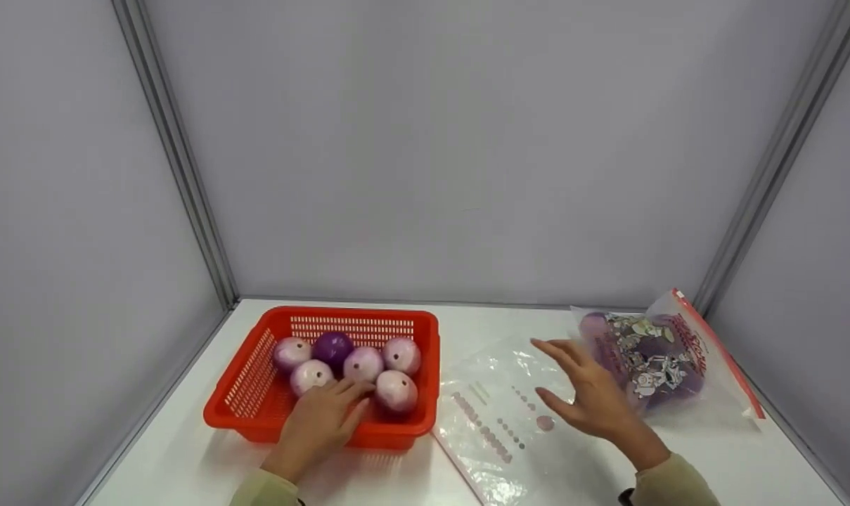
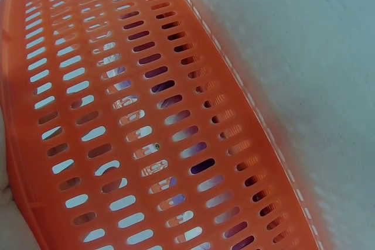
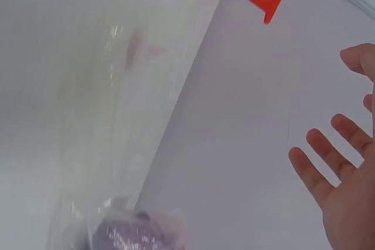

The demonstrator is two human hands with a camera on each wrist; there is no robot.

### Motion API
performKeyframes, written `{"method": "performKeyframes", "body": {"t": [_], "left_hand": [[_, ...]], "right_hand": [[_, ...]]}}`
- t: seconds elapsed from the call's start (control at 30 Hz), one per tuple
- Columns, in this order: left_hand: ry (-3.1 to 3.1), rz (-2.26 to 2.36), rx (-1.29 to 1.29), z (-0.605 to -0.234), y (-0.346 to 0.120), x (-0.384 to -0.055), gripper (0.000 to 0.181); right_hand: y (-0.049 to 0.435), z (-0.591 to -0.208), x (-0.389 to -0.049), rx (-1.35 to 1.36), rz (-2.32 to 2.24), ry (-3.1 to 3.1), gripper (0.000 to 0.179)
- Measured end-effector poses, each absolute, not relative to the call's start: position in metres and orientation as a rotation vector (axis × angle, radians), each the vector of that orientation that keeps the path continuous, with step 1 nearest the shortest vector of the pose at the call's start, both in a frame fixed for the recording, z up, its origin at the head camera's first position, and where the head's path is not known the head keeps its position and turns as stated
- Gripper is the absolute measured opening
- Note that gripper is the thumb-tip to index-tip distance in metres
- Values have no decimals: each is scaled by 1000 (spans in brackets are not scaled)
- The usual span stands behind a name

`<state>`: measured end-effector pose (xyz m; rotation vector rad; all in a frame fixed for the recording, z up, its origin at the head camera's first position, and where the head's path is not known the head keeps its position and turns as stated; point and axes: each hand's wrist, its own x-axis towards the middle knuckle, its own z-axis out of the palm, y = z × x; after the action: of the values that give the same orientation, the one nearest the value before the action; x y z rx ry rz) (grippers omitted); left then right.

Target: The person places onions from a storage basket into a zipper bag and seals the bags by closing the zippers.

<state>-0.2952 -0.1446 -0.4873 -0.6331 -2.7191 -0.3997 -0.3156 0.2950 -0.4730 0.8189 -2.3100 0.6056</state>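
Several purple-and-white onions (image 1: 396,391), which have small dark spots, lie in a red plastic basket (image 1: 428,365). My left hand (image 1: 323,418) reaches over the basket's near rim, its fingers among the front onions and its thumb spread apart. In the left wrist view, the basket's slotted wall (image 2: 135,115) hides most of that hand. Held in the air, my right hand (image 1: 593,397) has its fingers and thumb spread with nothing between them. Beneath it a clear printed zip bag (image 1: 495,422) lies flat on the table.
At the right, a second zip bag (image 1: 657,358) with a red strip and cartoon print holds purple round things. The white table (image 1: 178,450) stands against grey panels (image 1: 439,176) at the back and both sides.
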Motion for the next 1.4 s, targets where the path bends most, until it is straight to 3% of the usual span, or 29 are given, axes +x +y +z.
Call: {"method": "performKeyframes", "body": {"t": [0.27, 0.67, 1.03, 1.4], "left_hand": [[-2708, -403, -644, -489, -144, -296, 35], [-2671, -364, -672, -489, -145, -296, 33], [-2677, -351, -676, -489, -145, -298, 34], [-2679, -360, -667, -490, -145, -298, 33]], "right_hand": [[254, -485, -298, 906, 1418, -2554, 60], [211, -508, -291, 660, 2138, -2682, 49], [185, -528, -291, 549, 2206, -2730, 44], [177, -536, -291, 520, 1986, -2843, 41]]}}
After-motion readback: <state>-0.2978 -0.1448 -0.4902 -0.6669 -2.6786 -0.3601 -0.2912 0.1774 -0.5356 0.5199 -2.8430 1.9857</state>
